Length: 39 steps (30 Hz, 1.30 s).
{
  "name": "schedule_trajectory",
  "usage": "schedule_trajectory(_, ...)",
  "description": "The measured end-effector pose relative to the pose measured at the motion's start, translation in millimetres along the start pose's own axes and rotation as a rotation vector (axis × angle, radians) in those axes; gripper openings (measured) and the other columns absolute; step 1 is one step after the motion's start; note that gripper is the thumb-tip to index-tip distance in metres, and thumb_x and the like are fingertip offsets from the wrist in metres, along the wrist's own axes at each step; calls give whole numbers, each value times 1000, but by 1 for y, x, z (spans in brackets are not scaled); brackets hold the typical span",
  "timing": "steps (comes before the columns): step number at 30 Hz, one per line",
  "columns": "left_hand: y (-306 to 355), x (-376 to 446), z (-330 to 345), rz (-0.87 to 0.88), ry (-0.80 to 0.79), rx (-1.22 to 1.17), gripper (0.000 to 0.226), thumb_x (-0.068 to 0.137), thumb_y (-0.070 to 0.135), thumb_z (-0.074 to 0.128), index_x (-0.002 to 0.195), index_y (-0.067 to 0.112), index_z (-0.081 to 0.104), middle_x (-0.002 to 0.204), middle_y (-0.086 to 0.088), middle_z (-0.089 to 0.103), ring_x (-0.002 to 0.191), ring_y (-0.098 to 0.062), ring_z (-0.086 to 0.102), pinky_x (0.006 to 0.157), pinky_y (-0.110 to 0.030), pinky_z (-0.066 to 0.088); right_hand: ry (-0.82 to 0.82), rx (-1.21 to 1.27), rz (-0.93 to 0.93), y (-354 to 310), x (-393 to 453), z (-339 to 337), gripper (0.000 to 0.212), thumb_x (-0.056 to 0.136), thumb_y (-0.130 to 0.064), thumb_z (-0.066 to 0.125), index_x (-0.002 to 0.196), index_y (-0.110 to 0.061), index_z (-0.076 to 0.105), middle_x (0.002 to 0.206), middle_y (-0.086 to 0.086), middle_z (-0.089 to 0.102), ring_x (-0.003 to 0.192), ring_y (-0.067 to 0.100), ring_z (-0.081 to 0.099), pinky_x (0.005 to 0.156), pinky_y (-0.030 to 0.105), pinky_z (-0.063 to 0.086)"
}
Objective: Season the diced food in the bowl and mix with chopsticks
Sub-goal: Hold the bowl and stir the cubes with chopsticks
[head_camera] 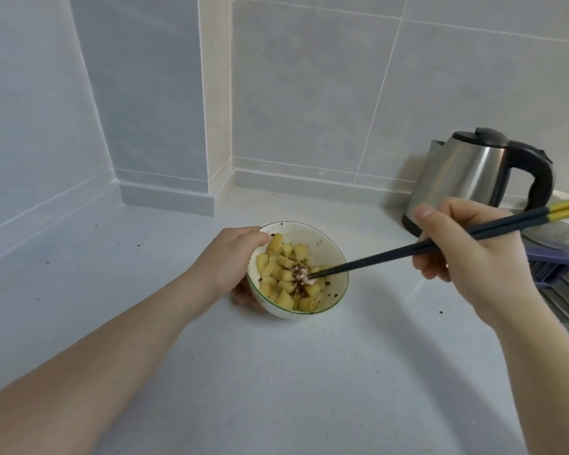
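White counter (pixel 309 372), left hand (pixel 230 257) gripping bowl (pixel 337 284), right hand (pixel 473 254) pinching chopsticks (pixel 391 254)

A white bowl (pixel 330 257) with a green rim holds yellow diced food (pixel 281 274) topped with dark seasoning (pixel 299 278). Dark, yellow-ended chopsticks (pixel 440 240) slant in, tips touching the seasoning.

Left hand (pixel 230 257) curls in a grip, forearm outstretched; right hand (pixel 467 254) is raised, fingers pinched.
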<state>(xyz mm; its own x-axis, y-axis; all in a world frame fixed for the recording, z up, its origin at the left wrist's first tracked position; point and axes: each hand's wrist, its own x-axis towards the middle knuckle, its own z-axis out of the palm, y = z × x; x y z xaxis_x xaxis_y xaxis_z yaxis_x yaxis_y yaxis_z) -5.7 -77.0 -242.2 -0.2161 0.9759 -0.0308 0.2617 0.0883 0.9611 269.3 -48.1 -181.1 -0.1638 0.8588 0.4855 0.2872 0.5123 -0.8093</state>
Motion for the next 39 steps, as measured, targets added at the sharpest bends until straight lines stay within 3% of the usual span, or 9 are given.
schedule_trajectory(7, 3, 3, -7, -8, 3, 51, 35, 101, 28, 48, 95, 0, 68, 63, -12, 64, 47, -26, 59, 47, -31, 41, -199, -70, -4, 3, -9, 22, 38, 99, -36, 57, 76, -8, 69, 65, 6, 74, 49, 18, 65, 46, 18, 47)
schedule_trajectory(13, 2, 3, -6, -6, 2, 67, 37, 102, 28, 46, 97, -2, 68, 65, -14, 66, 49, -26, 59, 43, -30, 40, -82, -25, -71, 0, -9, 13, 47, 103, -35, 49, 71, -6, 66, 60, 7, 71, 42, 14, 51, 43, 21, 41)
schedule_trajectory(20, 1, -3, 5, -23, -37, 42, 38, 101, 29, 47, 99, -2, 68, 68, -16, 67, 49, -23, 58, 44, -27, 38, -259, 75, -72, 4, -22, 40, 50, 101, -44, 44, 72, -11, 68, 58, 13, 67, 44, 13, 53, 46, 22, 42)
schedule_trajectory(24, 2, -3, 7, -22, -26, 31, 39, 102, 29, 47, 97, -4, 67, 64, -14, 65, 47, -22, 56, 44, -29, 39, -155, 27, -144, 7, -22, 43, 53, 103, -43, 43, 69, -11, 69, 58, 6, 67, 47, 11, 57, 48, 25, 46)
schedule_trajectory(28, 2, -3, 6, -19, -21, 25, 39, 102, 28, 46, 97, -3, 69, 62, -15, 65, 44, -22, 55, 43, -29, 39, -30, 103, -68, 4, -14, 26, 56, 102, -44, 45, 66, -9, 69, 54, 11, 66, 43, 10, 52, 47, 20, 42)
schedule_trajectory(33, 2, -4, 7, -14, -25, 26, 38, 102, 29, 47, 92, 1, 69, 61, -15, 65, 46, -23, 56, 43, -29, 39, -182, 75, -81, 1, -24, 42, 54, 101, -44, 44, 69, -10, 70, 57, 10, 67, 45, 12, 54, 47, 21, 43)
schedule_trajectory(39, 1, -3, 6, -16, -24, 32, 38, 102, 29, 47, 96, -2, 69, 63, -17, 64, 45, -25, 55, 43, -30, 39, -24, 66, -87, 2, -16, 31, 54, 106, -37, 46, 66, -11, 70, 55, 8, 67, 47, 10, 54, 50, 20, 42)
